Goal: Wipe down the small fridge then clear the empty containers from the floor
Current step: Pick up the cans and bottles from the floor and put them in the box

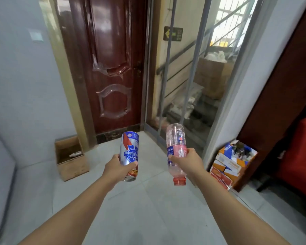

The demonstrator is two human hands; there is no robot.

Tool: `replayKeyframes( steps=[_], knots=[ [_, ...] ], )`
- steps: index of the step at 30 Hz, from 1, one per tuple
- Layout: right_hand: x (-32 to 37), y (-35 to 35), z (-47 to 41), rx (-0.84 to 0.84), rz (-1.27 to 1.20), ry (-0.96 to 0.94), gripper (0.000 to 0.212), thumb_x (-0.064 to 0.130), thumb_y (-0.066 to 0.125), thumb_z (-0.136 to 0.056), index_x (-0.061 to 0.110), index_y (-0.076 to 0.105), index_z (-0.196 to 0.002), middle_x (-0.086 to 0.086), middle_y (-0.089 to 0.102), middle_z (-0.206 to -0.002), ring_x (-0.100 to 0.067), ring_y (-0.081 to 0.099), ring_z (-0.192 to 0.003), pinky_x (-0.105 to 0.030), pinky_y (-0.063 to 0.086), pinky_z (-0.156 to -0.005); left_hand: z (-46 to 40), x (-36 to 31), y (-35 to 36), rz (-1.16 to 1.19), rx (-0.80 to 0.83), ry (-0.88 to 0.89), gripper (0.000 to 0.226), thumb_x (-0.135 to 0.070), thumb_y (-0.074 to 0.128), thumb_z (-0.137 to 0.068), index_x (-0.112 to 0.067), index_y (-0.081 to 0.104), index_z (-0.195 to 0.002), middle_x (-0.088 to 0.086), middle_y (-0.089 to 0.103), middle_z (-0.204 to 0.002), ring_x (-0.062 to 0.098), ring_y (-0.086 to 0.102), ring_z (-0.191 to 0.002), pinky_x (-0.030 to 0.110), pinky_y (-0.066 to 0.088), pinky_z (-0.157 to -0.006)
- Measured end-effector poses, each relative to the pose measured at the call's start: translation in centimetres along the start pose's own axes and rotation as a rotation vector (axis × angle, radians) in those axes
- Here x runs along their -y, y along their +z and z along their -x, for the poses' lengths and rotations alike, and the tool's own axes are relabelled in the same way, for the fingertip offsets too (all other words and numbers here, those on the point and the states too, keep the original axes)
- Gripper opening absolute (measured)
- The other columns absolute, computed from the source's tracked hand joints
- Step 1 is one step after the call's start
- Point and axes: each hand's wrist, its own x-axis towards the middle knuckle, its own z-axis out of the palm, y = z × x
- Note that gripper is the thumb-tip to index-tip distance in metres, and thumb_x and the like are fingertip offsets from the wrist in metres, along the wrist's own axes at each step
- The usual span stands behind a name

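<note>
Two bare forearms, no sleeves in view; left hand [116, 167] and right hand [187, 162] ungloved.

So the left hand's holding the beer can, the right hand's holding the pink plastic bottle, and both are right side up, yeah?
Not quite. The head view shows the left hand holding the beer can and the right hand holding the pink plastic bottle, but both are upside down: the can's lettering is inverted and the bottle's neck points down.

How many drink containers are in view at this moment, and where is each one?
2. A blue and silver can is gripped upside down in the left hand; a pink plastic bottle is gripped neck-down in the right hand. Others may lie out of view.
</note>
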Motion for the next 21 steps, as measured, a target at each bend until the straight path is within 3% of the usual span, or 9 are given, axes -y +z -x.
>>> replayKeyframes(
  steps=[4,9,14,21],
  knots=[
    [1.8,0.4,-8.4,0.027,0.037,-0.002,0.064,0.038,0.080,-0.068,0.017,0.044,-0.117,-0.003,0.059,-0.107,-0.019,0.061,-0.087,-0.027,0.049,-0.064,-6.6,-3.3,1.3,-0.005,-0.014,-0.018,0.071,-0.046,0.072,-0.074,-0.019,0.037,-0.130,0.003,0.057,-0.120,0.018,0.059,-0.098,0.029,0.049,-0.074],
    [4.6,3.5,-19.9,0.118,0.036,-0.031,0.064,0.036,0.081,-0.066,0.018,0.044,-0.115,-0.003,0.060,-0.109,-0.020,0.061,-0.090,-0.033,0.052,-0.074,-15.1,-5.6,2.7,0.065,-0.106,-0.063,0.071,-0.043,0.075,-0.073,-0.020,0.039,-0.129,-0.001,0.056,-0.111,0.017,0.060,-0.095,0.031,0.051,-0.075],
    [8.9,6.4,-31.4,0.252,0.134,-0.102,0.068,0.039,0.078,-0.070,0.016,0.043,-0.122,-0.005,0.058,-0.116,-0.018,0.055,-0.087,-0.029,0.044,-0.068,-23.4,-7.9,3.3,0.149,-0.240,-0.163,0.071,-0.043,0.074,-0.073,-0.019,0.039,-0.130,-0.001,0.056,-0.108,0.017,0.059,-0.091,0.031,0.051,-0.073],
    [13.9,12.1,-42.6,0.439,0.170,-0.147,0.065,0.033,0.078,-0.073,0.015,0.042,-0.125,-0.007,0.057,-0.119,-0.024,0.059,-0.102,-0.035,0.050,-0.085,-31.6,-9.9,2.8,0.190,-0.383,-0.305,0.070,-0.038,0.073,-0.076,-0.016,0.038,-0.133,0.007,0.056,-0.124,0.020,0.057,-0.098,0.037,0.051,-0.083]
  ],
)
